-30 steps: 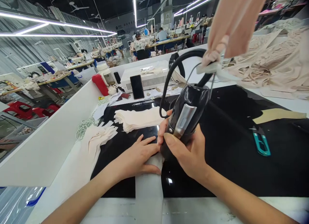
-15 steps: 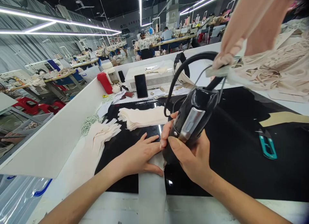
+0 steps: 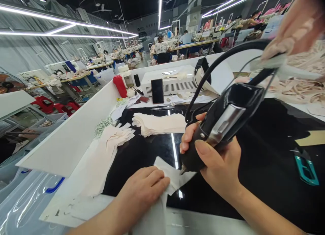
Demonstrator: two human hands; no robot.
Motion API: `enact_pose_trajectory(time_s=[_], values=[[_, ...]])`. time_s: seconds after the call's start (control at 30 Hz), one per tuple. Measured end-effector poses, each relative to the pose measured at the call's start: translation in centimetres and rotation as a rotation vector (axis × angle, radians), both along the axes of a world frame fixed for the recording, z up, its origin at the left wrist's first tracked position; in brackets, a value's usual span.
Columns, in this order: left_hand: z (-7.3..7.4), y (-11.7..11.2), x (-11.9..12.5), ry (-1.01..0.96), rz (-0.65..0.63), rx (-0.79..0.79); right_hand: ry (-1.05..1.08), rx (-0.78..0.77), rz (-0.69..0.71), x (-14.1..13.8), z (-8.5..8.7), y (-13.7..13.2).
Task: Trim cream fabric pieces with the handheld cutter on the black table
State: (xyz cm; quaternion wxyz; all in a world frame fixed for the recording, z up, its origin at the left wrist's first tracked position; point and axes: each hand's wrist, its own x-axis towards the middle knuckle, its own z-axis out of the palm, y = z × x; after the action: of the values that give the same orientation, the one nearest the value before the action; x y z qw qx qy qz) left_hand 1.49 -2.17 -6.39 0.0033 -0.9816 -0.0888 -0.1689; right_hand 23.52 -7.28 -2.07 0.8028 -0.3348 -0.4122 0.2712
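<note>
My right hand (image 3: 220,160) is wrapped around a black corded hand tool (image 3: 223,116) with a silver lever and a small pointed metal tip. The tool leans to the upper right, its tip down at the edge of a white fabric strip (image 3: 175,172). My left hand (image 3: 146,187) lies over this strip with its fingers curled and closed on it. Part of the strip runs toward me under the hand, and its far end is bent to the right. Beyond the hands lies a stack of cream fabric pieces (image 3: 162,124). The black glossy board (image 3: 142,150) is under the work.
More cream pieces (image 3: 101,160) lie at left. Teal-handled snips (image 3: 306,167) rest at right. At the back stand a white vented box (image 3: 175,88), a phone (image 3: 157,91) and a red container (image 3: 120,86). A blurred pinkish tie (image 3: 286,45) holds the tool's cord.
My left hand has gone from flat and spread to curled on the strip, nearer to me. The strip's far end now shows, bent right. Tool and right hand have shifted right in view.
</note>
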Motion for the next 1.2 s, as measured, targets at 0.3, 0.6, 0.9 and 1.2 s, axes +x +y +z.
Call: enact_pose_trajectory(time_s=[0.3,0.6,0.9,1.2], values=[[0.0,3.4,-0.8,-0.018,-0.082,-0.130,-0.013,-0.021,0.034,-0.1,-0.7,-0.3],[-2.5,3.4,2.6,-0.073,0.068,-0.149,-0.090,-0.020,-0.010,1.2,-0.7,-1.6],[-2.7,2.4,2.2,-0.118,0.035,-0.015,-0.035,-0.034,-0.063,1.6,-0.8,-2.9],[-3.1,2.2,2.2,-0.170,0.009,-0.015,-0.008,-0.073,-0.053,1.5,0.8,-1.6]])
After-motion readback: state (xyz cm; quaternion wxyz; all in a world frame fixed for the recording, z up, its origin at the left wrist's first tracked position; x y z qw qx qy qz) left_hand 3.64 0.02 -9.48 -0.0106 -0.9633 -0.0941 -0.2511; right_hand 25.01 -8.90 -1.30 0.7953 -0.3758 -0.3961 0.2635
